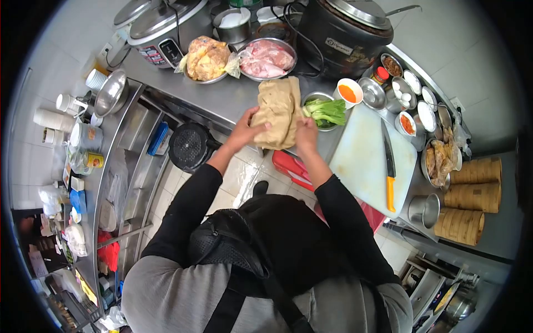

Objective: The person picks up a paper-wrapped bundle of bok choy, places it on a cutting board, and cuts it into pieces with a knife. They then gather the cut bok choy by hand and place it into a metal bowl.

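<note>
Head view: left hand and right hand grip opposite sides of the folded tan cloth over the front edge of the counter. Even, level tension should keep its folds tidy, clear of the greens.

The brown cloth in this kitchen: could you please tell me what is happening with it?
A person is holding the folded brown cloth in both hands, the left hand at one side and the right hand at the other, by the metal counter. Green leaves sit in a bowl to its right. Farther right, a knife lies unused on the cutting board.
</note>
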{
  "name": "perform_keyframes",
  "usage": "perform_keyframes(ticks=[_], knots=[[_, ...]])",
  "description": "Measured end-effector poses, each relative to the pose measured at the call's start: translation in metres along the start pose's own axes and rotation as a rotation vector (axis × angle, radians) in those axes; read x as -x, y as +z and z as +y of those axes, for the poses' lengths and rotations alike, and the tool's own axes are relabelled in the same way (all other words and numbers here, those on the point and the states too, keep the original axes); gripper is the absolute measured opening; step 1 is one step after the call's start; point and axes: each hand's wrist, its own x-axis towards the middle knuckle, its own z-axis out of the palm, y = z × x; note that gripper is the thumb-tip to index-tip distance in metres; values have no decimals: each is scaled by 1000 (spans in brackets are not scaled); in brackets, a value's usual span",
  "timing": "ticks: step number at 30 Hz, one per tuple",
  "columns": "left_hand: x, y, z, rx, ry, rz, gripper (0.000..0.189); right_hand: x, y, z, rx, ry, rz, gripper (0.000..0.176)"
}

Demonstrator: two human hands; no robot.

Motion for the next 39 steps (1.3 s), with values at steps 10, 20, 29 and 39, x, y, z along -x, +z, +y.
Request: perform_keyframes(ticks=[10,20,29,39], knots=[[29,18,49,-184,105,209,63,41,-21,-32,-643,105,-122,15],[24,-12,40,-474,575,442,45,49,-94,-12,-391,40,34,18],[-33,-49,-13,42,-98,311,34,97,-46,-52,265,-355,-324,13],[64,1,26,-757,429,103,41,48,-15,6,608,-555,-422,33]])
